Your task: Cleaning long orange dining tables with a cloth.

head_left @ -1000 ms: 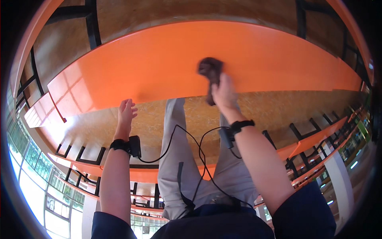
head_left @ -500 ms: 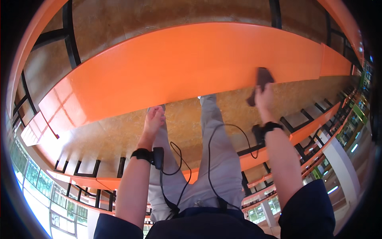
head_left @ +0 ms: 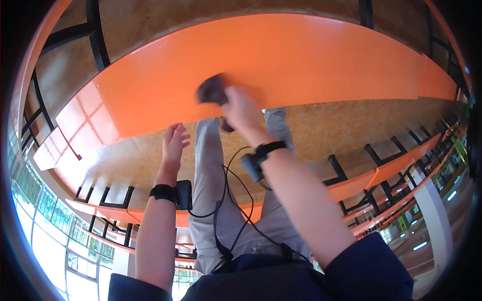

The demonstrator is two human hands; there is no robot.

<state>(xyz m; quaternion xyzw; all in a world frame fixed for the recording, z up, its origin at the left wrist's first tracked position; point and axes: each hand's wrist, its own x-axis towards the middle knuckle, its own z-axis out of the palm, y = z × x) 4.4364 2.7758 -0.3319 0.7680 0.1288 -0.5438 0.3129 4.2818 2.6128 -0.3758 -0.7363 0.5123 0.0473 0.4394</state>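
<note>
My right hand [head_left: 242, 109] is closed on a dark brown cloth [head_left: 212, 89], blurred by motion. The cloth lies over the front part of a long orange tabletop [head_left: 321, 60], left of its middle, and a loose end hangs below my hand past the near edge. My left hand [head_left: 174, 143] is just short of that near edge, fingers apart and lightly bent, with nothing in it. A black strap with a small box [head_left: 184, 194] sits on my left wrist, and a similar box [head_left: 252, 167] on my right.
Black metal legs [head_left: 95, 35] stand beyond the tabletop. More orange tables or benches [head_left: 396, 163] with black frames line the right and lower sides. Black cables [head_left: 236, 200] run from my wrists over my grey trousers. Brown floor [head_left: 321, 123] shows between.
My right hand has swept the cloth from the right part of the tabletop far to the left. My left hand has shifted slightly left, its fingers opening.
</note>
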